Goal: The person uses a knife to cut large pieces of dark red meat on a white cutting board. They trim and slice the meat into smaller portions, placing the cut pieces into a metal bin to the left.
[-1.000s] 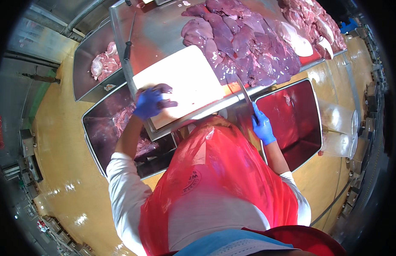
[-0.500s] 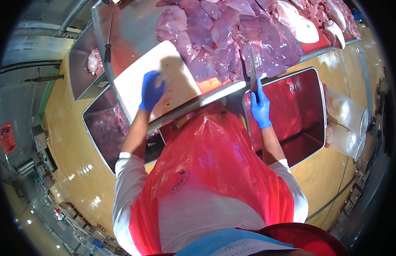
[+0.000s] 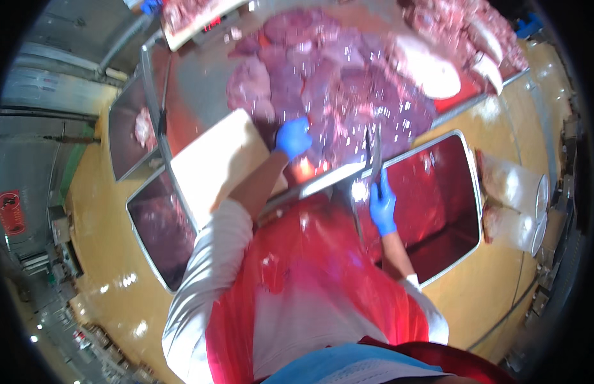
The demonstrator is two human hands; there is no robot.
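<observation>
Purple meat (image 3: 348,89) lies in a big, shiny pile on the metal surface (image 3: 210,83). I have my left grip (image 3: 294,137), in a blue glove (image 3: 290,142), at the pile's near left edge, just beside the white board (image 3: 213,160). It is blurry, so I cannot tell how far open it is or if it has hold of any meat. My right grip (image 3: 382,208) is closed around a knife (image 3: 377,157), by the left side of a tub (image 3: 431,205) that is red inside. The blade (image 3: 377,146) points toward the pile.
</observation>
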